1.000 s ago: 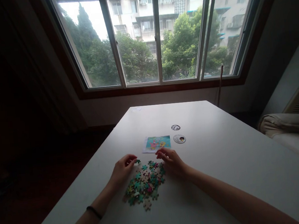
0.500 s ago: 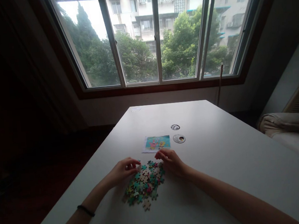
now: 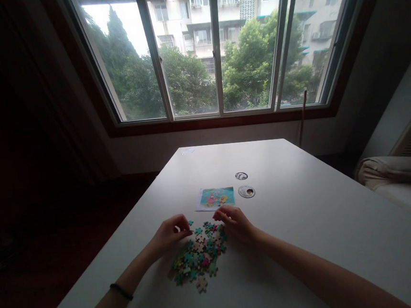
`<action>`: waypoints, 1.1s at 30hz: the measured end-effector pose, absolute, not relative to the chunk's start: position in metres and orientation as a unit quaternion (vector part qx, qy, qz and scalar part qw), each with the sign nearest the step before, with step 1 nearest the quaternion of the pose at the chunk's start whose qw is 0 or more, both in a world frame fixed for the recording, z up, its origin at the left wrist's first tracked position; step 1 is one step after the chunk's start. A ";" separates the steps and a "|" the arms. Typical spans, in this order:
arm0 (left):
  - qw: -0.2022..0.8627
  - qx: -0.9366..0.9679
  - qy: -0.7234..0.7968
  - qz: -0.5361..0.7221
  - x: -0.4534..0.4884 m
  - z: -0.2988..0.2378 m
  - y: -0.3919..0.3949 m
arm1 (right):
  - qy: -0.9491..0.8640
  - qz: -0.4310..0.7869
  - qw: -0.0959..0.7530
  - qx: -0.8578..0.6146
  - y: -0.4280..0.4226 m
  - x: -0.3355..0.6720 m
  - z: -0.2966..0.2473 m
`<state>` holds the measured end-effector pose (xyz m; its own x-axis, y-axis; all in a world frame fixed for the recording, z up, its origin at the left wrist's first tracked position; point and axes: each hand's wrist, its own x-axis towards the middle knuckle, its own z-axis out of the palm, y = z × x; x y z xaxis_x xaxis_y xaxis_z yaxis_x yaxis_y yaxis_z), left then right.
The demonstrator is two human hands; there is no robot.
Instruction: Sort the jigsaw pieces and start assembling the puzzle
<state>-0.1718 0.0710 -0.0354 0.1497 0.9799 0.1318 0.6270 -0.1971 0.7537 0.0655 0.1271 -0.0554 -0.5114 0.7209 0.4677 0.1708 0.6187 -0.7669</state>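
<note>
Admittedly, the prints on the small cardboard-like jigsaw pieces [image 3: 196, 258] are too small to make out, and both forearms are cut off by the frame. Teal-green, beige, yellow and pink, the pieces lie heaped on the white bench [image 3: 314, 211], between the hands and nearer the wearer. One teal piece [image 3: 190, 223] sits just beyond the left hand [image 3: 171, 231], which is half curled, thumb and forefinger nearly meeting. The right hand [image 3: 237, 222] curls loosely beside the heap. Whether either grips anything, I cannot tell.
</note>
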 end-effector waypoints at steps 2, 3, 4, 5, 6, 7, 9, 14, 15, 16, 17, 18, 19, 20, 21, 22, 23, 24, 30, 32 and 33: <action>0.258 0.718 0.529 0.371 -0.161 -0.033 0.068 | -0.812 0.319 0.407 -0.270 0.125 0.065 -0.055; 0.242 0.731 0.500 0.397 -0.154 -0.031 0.066 | -0.820 0.312 0.405 -0.257 0.124 0.065 -0.054; 0.219 0.745 0.474 0.416 -0.147 -0.029 0.062 | -0.828 0.307 0.404 -0.241 0.122 0.065 -0.054; 0.193 0.762 0.453 0.422 -0.140 -0.028 0.059 | -0.835 0.301 0.402 -0.223 0.121 0.066 -0.053; 0.167 0.777 0.433 0.425 -0.133 -0.027 0.055 | -0.842 0.294 0.403 -0.207 0.120 0.066 -0.053; 0.147 0.790 0.417 0.424 -0.128 -0.026 0.051 | -0.847 0.285 0.405 -0.193 0.118 0.067 -0.053; 0.113 0.813 0.389 0.418 -0.119 -0.027 0.045 | -0.855 0.264 0.412 -0.171 0.116 0.068 -0.052; 0.049 0.825 0.371 0.424 -0.116 -0.032 0.041 | -0.875 0.215 0.417 -0.118 0.112 0.069 -0.048; 0.043 0.822 0.373 0.428 -0.117 -0.032 0.041 | -0.879 0.205 0.416 -0.113 0.111 0.069 -0.046; 0.038 0.820 0.374 0.431 -0.118 -0.033 0.042 | -0.881 0.197 0.416 -0.111 0.111 0.068 -0.045; 0.036 0.819 0.375 0.433 -0.119 -0.033 0.042 | -0.881 0.191 0.418 -0.111 0.110 0.068 -0.045; 0.035 0.819 0.374 0.435 -0.119 -0.033 0.042 | -0.880 0.188 0.421 -0.112 0.110 0.068 -0.044; 0.037 0.819 0.373 0.434 -0.119 -0.032 0.042 | -0.878 0.187 0.425 -0.113 0.110 0.067 -0.043; 0.038 0.819 0.372 0.434 -0.119 -0.032 0.041 | -0.877 0.187 0.428 -0.114 0.109 0.068 -0.043; 0.039 0.819 0.373 0.434 -0.119 -0.031 0.041 | -0.876 0.187 0.430 -0.115 0.109 0.068 -0.043; 0.038 0.819 0.373 0.435 -0.118 -0.031 0.041 | -0.876 0.188 0.430 -0.114 0.109 0.068 -0.042; 0.037 0.818 0.373 0.435 -0.118 -0.030 0.040 | -0.876 0.188 0.429 -0.112 0.109 0.069 -0.042; 0.036 0.819 0.373 0.435 -0.117 -0.030 0.040 | -0.878 0.188 0.427 -0.111 0.108 0.069 -0.042; 0.030 0.819 0.377 0.431 -0.118 -0.029 0.040 | -0.885 0.193 0.411 -0.101 0.107 0.072 -0.044; 0.027 0.819 0.379 0.430 -0.119 -0.030 0.040 | -0.887 0.194 0.407 -0.101 0.107 0.072 -0.044; 0.025 0.819 0.380 0.430 -0.119 -0.031 0.040 | -0.887 0.194 0.406 -0.101 0.107 0.072 -0.044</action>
<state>-0.1191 0.0401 -0.0310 0.3424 0.6436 0.6845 0.6005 -0.7102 0.3674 0.0720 0.1072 -0.0443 -0.6492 0.3371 0.6819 0.0214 0.9042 -0.4266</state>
